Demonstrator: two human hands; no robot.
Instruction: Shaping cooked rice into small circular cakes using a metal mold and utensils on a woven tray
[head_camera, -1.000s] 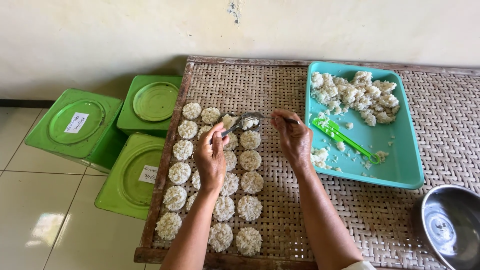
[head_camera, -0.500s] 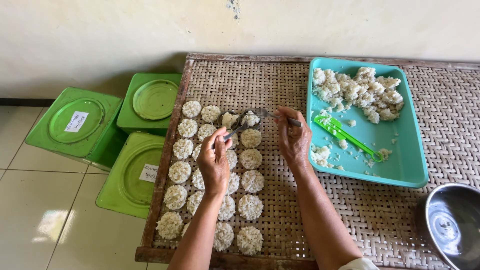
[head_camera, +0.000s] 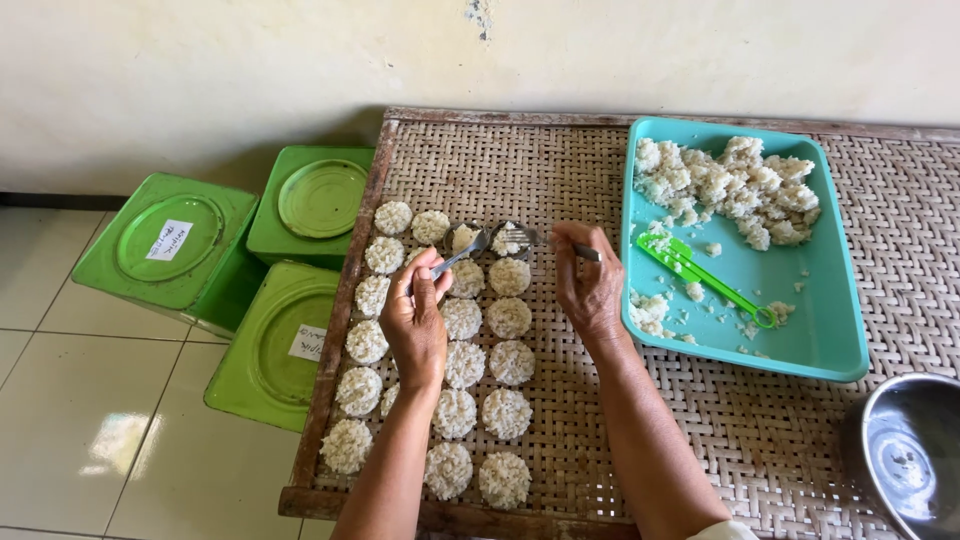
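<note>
You are shaping a small portion of cooked rice at the top of the third column of rice cakes (head_camera: 508, 318) on the woven bamboo tray (head_camera: 700, 440). Your left hand (head_camera: 415, 320) is closing its fingers around the handle of a spoon (head_camera: 462, 252), and your right hand (head_camera: 590, 285) is pinching the handle of a fork (head_camera: 520, 238); the two metal heads are meeting over a loose rice lump (head_camera: 505, 242) that is sitting just above the cakes already laid. Judging from the layout, you are scraping or pressing this portion off the utensils so it becomes the next round in the row. That seems to call for holding both tips low and close together, easing the rice onto the bare weave beside the neighbouring cake (head_camera: 463, 238) without nudging it, and flattening it to match the rest. To your right, the turquoise plastic tray (head_camera: 830, 340) is holding the heap of cooked rice (head_camera: 730, 185) and a green plastic scraper (head_camera: 700, 272), with stray grains scattered near its front. A steel bowl (head_camera: 915, 450) is showing at the lower right corner. Three green tins with round lids (head_camera: 170, 245) are standing on the tiled floor to your left, well apart from the work. The finished cakes under your left wrist are lying closest to harm, so you are needing to keep that forearm lifted.
</note>
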